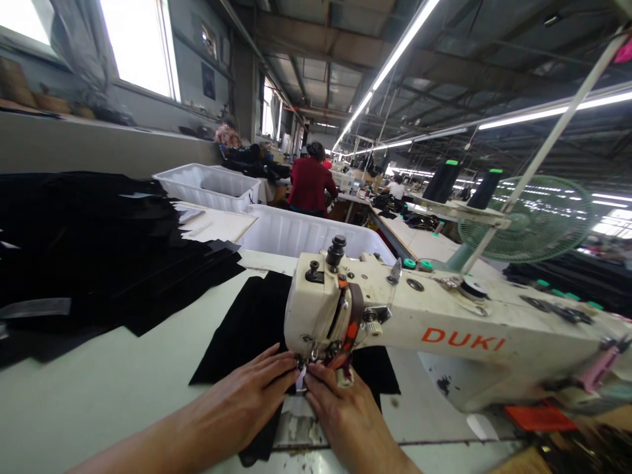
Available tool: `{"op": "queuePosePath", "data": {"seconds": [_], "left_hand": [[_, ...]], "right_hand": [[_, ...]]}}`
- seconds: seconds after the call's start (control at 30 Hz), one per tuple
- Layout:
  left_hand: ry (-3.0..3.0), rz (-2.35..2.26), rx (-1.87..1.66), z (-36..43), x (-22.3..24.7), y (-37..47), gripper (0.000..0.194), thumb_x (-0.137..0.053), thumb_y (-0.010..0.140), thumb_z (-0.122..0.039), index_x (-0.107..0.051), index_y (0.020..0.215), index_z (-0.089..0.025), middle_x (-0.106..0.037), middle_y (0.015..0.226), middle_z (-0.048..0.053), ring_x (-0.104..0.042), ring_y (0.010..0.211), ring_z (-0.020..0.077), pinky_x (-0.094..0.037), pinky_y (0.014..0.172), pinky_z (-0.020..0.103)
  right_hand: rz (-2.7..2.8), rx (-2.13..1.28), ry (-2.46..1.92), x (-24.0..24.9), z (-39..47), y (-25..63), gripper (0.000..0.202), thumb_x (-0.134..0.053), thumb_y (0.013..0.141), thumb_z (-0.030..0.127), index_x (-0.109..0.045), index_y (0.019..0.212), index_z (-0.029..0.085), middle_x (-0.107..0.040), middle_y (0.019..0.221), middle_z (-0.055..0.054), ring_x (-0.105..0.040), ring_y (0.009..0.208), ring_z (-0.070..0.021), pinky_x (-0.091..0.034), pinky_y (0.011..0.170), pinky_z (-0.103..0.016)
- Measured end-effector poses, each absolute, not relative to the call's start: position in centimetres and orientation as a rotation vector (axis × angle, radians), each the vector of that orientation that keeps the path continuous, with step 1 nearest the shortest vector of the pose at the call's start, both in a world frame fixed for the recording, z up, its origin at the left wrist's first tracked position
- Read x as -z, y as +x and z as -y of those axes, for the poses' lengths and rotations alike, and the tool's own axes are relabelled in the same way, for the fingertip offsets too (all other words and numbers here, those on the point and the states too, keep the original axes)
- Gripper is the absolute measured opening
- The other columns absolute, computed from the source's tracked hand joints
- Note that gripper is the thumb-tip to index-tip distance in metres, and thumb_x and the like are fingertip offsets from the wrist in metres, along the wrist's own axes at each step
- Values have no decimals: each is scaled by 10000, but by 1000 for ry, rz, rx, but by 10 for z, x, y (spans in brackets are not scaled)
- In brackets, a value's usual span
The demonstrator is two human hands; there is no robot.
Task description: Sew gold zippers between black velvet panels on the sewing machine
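Observation:
Black fabric [241, 326] lies flat on the pale table, passing beneath the head of a cream sewing machine [395, 309] marked DUKI. My left hand [251, 388] rests on the fabric left of the needle area, fingers close together and pressing down. On the right, my right hand [338, 401] has its fingertips on the work just below the presser foot. A small white piece [301, 380] shows between the fingertips of both hands. The needle tip and exact fingertip contact are hidden by the machine head and fingers.
A large pile of black cloth pieces [89, 257] covers the table's left side. White plastic bins [301, 230] stand behind the machine. Thread cones [442, 181] and a green fan [528, 220] are at the right. A person in dark red [311, 181] sits farther back.

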State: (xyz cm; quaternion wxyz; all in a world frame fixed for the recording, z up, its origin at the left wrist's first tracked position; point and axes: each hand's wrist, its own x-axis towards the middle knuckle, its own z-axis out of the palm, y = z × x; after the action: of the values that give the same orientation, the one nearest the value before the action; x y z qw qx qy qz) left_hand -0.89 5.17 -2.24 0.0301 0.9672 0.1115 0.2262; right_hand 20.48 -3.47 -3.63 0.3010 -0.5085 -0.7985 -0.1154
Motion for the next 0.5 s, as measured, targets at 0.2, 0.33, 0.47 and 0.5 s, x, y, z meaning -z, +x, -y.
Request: {"op": "queuePosePath", "data": {"seconds": [0.2,0.33,0.47,0.5], "left_hand": [[3016,-314,-662,-52,15,-9,433,-450,985,-118,-478,1416,-148,-582,1366,121,-504,1319,227,-326,1155,417],[2952,-393,-598,-46,1,-10,372,-539,975,-187,-549,1344,-141,-606,1338,122,-538,1287,246,-374,1132,437],[2774,-467,-570,-40,-8,-13,383,-661,913,-291,-601,1259,-139,-613,1333,104,-524,1301,244,-359,1156,417],[2753,-486,-561,-40,-8,-14,379,-663,913,-328,-612,1237,-138,-619,1323,103,-526,1300,236,-354,1162,399]], "right_hand": [[2119,304,-1362,38,35,204,305,-543,961,157,-642,1233,253,-702,1193,-10,-660,1094,-219,-480,1074,-403],[2134,345,-1352,33,35,204,297,-490,974,143,-659,1199,240,-705,1188,-2,-677,1075,-218,-527,1019,-390],[2282,554,-1210,42,28,223,294,-509,956,158,-667,1194,230,-716,1167,4,-717,995,-205,-602,878,-313],[2311,638,-1156,47,25,229,292,-544,939,172,-669,1196,232,-717,1164,4,-726,968,-205,-618,824,-296]]}}
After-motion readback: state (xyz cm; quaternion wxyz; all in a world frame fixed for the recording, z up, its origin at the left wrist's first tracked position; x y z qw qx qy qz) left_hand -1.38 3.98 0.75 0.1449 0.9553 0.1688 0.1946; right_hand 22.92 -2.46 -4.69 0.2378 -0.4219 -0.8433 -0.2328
